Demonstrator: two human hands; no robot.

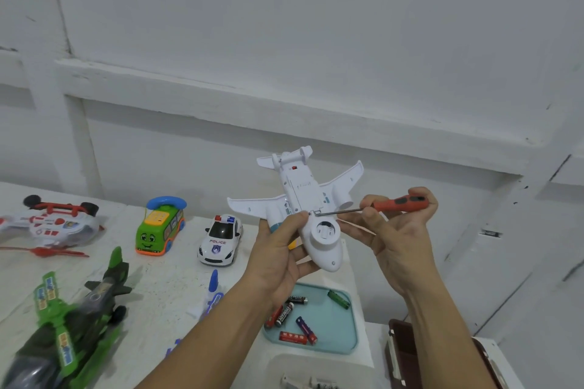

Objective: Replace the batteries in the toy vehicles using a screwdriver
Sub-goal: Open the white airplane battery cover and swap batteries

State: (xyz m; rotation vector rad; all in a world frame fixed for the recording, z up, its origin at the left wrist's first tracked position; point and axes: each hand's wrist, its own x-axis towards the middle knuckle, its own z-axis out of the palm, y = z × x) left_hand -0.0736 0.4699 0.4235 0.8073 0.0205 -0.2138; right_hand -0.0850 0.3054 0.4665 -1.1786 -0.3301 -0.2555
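Note:
My left hand point(279, 249) grips a white toy airplane point(305, 199), held up in the air belly-side toward me, nose down. My right hand point(392, 230) holds a red-handled screwdriver point(399, 201) level. Its thin metal tip points left and touches the plane's underside just above the round socket. Below my hands a teal tray point(335, 325) holds several loose batteries point(292, 319).
On the white table stand a police car point(220, 240), a green bus toy with a blue phone handset point(160, 226), a red-and-white helicopter point(47, 224), a green jet point(72, 322) and a blue-white toy point(212, 294). A dark brown case point(407, 357) lies at lower right. White wall behind.

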